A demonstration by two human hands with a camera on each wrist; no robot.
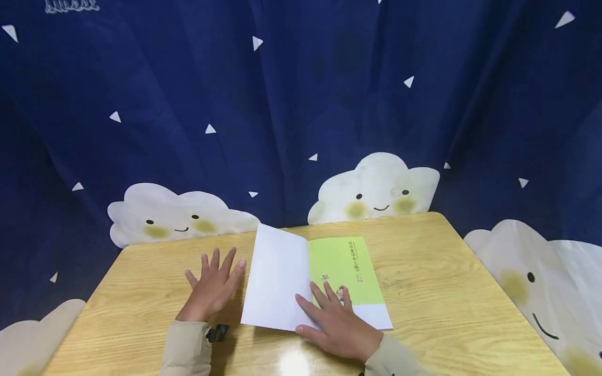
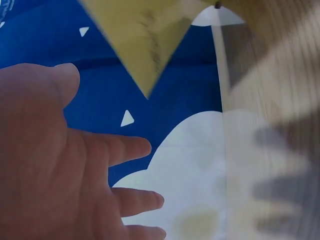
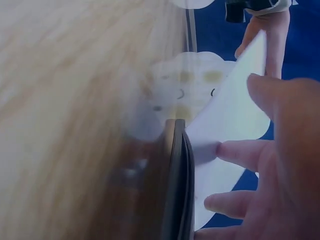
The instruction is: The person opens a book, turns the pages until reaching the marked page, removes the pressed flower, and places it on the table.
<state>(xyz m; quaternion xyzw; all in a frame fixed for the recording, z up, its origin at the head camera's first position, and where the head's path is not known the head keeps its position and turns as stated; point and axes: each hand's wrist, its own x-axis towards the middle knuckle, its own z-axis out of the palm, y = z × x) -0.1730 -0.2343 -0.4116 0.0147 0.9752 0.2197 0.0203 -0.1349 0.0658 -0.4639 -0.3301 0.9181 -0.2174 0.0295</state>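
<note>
A book lies on the table with its white left leaf [image 1: 277,279] turned over and raised a little. Its right side shows a yellow-green page [image 1: 336,261] with vertical lettering and small drawings above a white strip. My right hand [image 1: 340,326] rests on the lower part of the book near the fold, fingers spread. In the right wrist view those fingers [image 3: 245,152] reach over the white leaf. Left of the book, my left hand [image 1: 211,287] has its fingers spread and holds nothing. A yellow cover corner [image 2: 145,45] stands out ahead of it in the left wrist view.
The light wooden table [image 1: 437,292] extends on both sides of the book. Behind it hangs a dark blue curtain [image 1: 197,78] with white triangles and smiling clouds, meeting the table's far edge.
</note>
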